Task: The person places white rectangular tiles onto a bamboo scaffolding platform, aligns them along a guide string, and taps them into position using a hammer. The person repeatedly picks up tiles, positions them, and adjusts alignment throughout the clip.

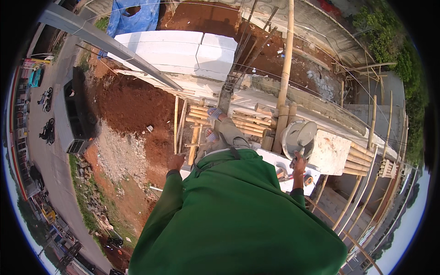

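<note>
My right hand (299,165) is closed around the handle of a trowel (302,152). The trowel reaches over a round bucket (285,142) with grey mortar (306,134) in it, to the right of my body. My left hand (176,162) hangs beside my left hip, apart from the bamboo poles near it; its fingers are too small to make out. Close by my right wrist, an orange and black round object (309,179) lies on a white surface (287,184).
I stand on bamboo scaffolding (247,123) high above red soil (126,103). A pale board (329,152) lies right of the bucket. Ahead are white blocks (176,51), a slanting metal beam (110,46) and an upright bamboo pole (287,55). A vehicle (71,114) is parked below left.
</note>
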### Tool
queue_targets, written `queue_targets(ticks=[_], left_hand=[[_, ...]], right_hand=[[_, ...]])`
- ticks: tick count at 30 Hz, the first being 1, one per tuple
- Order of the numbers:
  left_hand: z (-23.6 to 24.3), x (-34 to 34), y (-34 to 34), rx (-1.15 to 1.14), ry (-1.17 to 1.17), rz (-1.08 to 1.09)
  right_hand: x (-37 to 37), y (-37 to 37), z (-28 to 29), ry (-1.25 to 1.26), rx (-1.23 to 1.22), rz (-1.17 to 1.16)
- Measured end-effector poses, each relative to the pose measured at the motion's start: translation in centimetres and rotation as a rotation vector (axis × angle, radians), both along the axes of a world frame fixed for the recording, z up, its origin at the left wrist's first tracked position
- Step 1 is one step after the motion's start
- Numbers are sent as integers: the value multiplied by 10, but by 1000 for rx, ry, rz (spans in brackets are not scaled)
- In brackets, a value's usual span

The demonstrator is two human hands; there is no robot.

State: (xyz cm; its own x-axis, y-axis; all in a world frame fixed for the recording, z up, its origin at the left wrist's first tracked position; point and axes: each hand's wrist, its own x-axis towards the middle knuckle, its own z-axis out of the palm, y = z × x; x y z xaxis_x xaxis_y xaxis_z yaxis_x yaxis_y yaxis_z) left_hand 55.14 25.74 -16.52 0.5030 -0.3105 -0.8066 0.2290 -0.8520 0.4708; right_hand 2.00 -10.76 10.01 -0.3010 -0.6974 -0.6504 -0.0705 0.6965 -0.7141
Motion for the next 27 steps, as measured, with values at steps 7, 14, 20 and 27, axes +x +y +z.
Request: queue_targets(ticks=[7,14,20,27], left_hand=[[-17,-28,-11,-60,-179,-25],[0,-89,0,-36,-87,417],[2,-156,36,112,153,558],[6,-199,18,62,128,756]], right_hand=[[132,-59,26,-108,-105,588],[310,-162,36,-40,-346,1011],[379,-194,42,799,-862,1341],[393,-189,24,882,-762,1429]])
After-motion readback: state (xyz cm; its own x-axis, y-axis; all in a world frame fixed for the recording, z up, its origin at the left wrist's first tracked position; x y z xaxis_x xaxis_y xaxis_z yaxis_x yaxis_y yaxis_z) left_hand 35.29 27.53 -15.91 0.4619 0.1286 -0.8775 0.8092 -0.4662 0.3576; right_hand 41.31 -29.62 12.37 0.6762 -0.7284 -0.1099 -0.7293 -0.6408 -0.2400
